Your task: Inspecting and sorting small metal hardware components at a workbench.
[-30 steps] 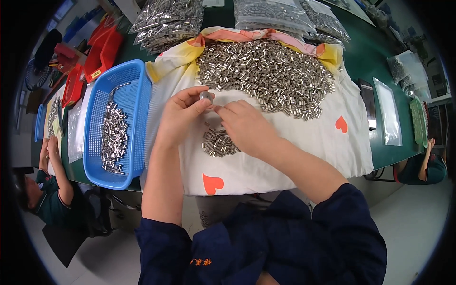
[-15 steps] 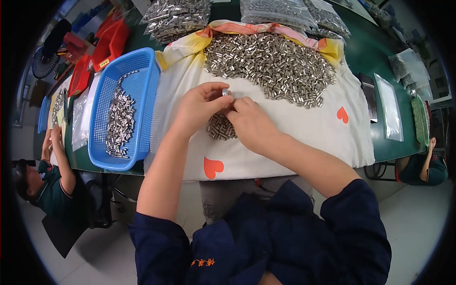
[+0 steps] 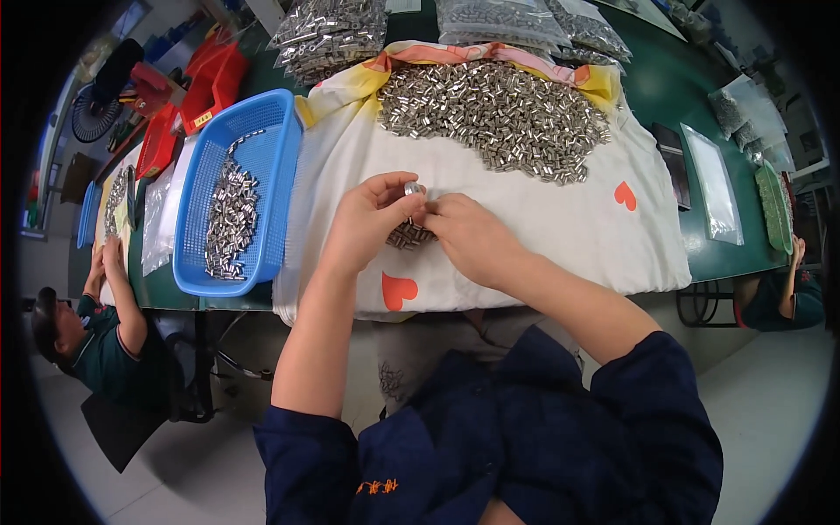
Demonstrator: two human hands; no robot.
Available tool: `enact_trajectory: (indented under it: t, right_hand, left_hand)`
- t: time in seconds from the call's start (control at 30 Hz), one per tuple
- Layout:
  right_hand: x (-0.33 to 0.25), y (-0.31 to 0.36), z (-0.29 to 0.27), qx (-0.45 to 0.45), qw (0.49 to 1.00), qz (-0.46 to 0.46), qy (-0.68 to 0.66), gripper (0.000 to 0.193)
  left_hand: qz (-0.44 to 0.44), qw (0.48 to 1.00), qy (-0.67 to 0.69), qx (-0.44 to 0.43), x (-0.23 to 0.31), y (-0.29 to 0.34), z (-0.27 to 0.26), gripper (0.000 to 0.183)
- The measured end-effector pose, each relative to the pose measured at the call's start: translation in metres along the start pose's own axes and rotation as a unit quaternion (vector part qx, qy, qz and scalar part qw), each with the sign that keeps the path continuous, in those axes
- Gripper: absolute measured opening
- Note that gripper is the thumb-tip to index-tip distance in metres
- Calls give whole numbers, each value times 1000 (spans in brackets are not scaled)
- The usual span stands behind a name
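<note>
My left hand [image 3: 367,219] is closed in a pinch, thumb against forefinger, around a small silvery ring-like piece [image 3: 413,188]. Right beside it, the fingertips of my right hand [image 3: 468,232] are pressed together and meet the left fingers. Whatever lies between the right fingers is hidden. Just under both hands, a small heap of short metal tubes [image 3: 407,237] rests on the white cloth [image 3: 525,236], partly covered by my fingers. Farther back, a large heap of similar metal tubes [image 3: 499,114] spreads over the cloth.
To the left, a blue plastic basket [image 3: 289,166] holds many metal tubes. Red bins [image 3: 214,83] stand beyond it. Bulging clear bags of metal parts [image 3: 328,31] line the back. A flat clear bag [image 3: 711,184] lies at right. Other people [image 3: 109,350] sit on both sides.
The view has shifted slightly, so the table sits a little differently in the picture. Both hands stay together over the small heap, the ring-like piece still in the left fingers.
</note>
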State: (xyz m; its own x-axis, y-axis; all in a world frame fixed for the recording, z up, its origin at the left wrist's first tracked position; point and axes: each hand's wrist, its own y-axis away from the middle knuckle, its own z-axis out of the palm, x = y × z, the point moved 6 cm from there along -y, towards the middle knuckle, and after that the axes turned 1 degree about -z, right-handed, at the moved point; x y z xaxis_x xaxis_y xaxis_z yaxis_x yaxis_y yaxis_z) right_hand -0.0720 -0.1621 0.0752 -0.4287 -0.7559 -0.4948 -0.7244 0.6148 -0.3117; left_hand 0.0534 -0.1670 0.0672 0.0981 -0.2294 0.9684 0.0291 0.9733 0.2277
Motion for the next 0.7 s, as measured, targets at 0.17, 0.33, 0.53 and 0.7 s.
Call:
enact_trajectory:
  t: [0.17,0.33,0.53,0.7]
  right_hand:
    - [0,-1,-19,31,998,-24,-39,25]
    - [54,-14,-68,89,986,95,100,25]
    - [68,-55,-76,184,956,-48,224,27]
    - [93,-92,-50,109,963,-77,236,23]
  left_hand:
    - [0,1000,-19,13,-1,-2,-10,30]
    - [14,995,-83,-47,13,-14,-5,30]
    - [28,961,-232,-150,26,-35,32,31]
    - [26,938,-239,-248,16,-33,47,30]
